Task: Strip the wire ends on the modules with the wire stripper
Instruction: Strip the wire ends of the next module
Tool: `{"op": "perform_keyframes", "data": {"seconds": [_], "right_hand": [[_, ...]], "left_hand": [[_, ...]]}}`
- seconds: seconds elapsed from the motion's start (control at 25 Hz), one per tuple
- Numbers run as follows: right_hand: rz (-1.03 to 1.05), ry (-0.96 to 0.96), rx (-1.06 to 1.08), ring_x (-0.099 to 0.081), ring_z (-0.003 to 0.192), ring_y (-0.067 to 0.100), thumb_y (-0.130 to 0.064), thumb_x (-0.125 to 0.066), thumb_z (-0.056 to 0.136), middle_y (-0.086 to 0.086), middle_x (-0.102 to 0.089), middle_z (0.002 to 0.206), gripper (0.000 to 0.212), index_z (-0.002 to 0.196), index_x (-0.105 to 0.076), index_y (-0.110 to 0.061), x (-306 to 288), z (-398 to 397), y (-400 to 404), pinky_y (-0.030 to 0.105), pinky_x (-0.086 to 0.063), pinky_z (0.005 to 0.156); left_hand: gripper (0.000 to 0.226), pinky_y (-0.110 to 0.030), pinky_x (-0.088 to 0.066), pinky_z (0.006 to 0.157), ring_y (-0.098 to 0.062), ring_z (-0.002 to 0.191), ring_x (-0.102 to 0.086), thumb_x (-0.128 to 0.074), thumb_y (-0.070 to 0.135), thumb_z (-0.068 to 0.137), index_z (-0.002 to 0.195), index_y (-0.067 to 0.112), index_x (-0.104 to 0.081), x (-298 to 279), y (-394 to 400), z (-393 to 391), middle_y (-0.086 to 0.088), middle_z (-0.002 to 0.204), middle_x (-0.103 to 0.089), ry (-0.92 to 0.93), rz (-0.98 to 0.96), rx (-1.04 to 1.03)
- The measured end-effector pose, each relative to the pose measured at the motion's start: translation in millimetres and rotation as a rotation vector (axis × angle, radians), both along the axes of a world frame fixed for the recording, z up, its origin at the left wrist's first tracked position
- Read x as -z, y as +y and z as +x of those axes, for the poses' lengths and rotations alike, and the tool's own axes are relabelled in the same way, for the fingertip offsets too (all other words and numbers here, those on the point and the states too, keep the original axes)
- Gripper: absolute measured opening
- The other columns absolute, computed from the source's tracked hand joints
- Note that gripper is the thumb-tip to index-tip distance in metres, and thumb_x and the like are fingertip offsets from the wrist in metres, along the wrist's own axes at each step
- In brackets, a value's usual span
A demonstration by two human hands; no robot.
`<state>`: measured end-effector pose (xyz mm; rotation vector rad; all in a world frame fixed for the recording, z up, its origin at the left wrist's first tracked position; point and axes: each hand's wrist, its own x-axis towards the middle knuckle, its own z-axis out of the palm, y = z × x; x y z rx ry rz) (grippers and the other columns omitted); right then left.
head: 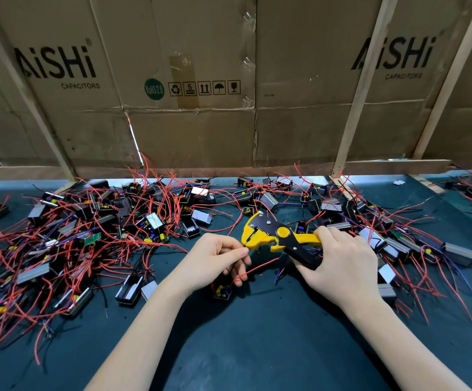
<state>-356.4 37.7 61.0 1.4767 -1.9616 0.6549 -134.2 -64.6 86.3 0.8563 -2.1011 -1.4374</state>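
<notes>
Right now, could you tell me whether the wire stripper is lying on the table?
No, the right hand grips the wire stripper by its handles, holding it above the table near the left hand.

Your left hand [215, 261] hides most of the module [223, 292] beneath it, and whether a wire sits in the stripper [281, 235] tip is too small to tell. Your right hand [339, 261] covers the handle ends. Both forearms run off the bottom edge. The heap of modules [88, 235] is cut off at left.
</notes>
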Motion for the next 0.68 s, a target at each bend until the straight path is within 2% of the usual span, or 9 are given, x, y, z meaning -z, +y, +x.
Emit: {"op": "perform_keyframes", "data": {"seconds": [0.2, 0.32, 0.44, 0.56, 0.68], "right_hand": [[0.02, -0.035, 0.023, -0.056, 0.045, 0.028, -0.055, -0.088, 0.049, -0.001, -0.053, 0.05, 0.052, 0.061, -0.056, -0.015, -6.0, 3.8, 3.0, 0.023, -0.025, 0.051], [0.039, -0.061, 0.042, -0.055, 0.042, 0.028, -0.055, -0.088, 0.05, 0.0, -0.051, 0.045, 0.052, 0.056, -0.055, -0.016, -3.6, 4.2, 5.6, 0.022, -0.023, 0.05], [0.039, -0.102, 0.083, -0.061, 0.055, 0.03, -0.06, -0.082, 0.058, 0.001, -0.059, 0.056, 0.049, 0.067, -0.06, -0.017, -3.0, 3.8, 2.7, 0.026, -0.031, 0.05], [0.003, -0.128, 0.127, -0.06, 0.082, 0.036, -0.059, -0.078, 0.065, 0.01, -0.064, 0.086, 0.061, 0.095, -0.065, -0.008, 1.7, -4.2, 0.0, 0.04, -0.046, 0.068], [-0.02, -0.157, 0.148, -0.057, 0.09, 0.038, -0.057, -0.08, 0.064, 0.014, -0.063, 0.094, 0.068, 0.103, -0.063, -0.004, 3.5, -9.8, -0.8, 0.046, -0.048, 0.076]], "left_hand": [[0.028, -0.025, -0.037, 0.055, -0.02, 0.053, -0.064, -0.053, 0.015, 0.1, 0.08, 0.002, -0.068, 0.2, -0.1, 1.0, -0.011, 0.063, -0.069, -0.026, 0.015, 0.012], [0.028, -0.024, -0.037, 0.055, -0.02, 0.052, -0.063, -0.053, 0.016, 0.1, 0.083, -0.001, -0.067, -0.4, 1.8, 1.3, -0.011, 0.063, -0.069, -0.036, 0.018, 0.03], [0.027, -0.023, -0.038, 0.054, -0.018, 0.05, -0.06, -0.054, 0.018, 0.1, 0.081, 0.004, -0.067, -2.0, 0.5, 2.1, -0.008, 0.061, -0.067, -0.014, 0.022, 0.025], [0.025, -0.022, -0.044, 0.058, -0.02, 0.056, -0.055, -0.06, 0.026, 0.097, 0.084, 0.006, -0.069, -4.0, 1.3, 3.3, -0.004, 0.062, -0.064, -0.004, 0.074, 0.083], [0.019, -0.024, -0.048, 0.062, -0.018, 0.061, -0.056, -0.067, 0.025, 0.093, 0.086, 0.007, -0.07, -4.1, 1.3, 6.9, -0.002, 0.065, -0.064, 0.027, 0.096, 0.158]]}}
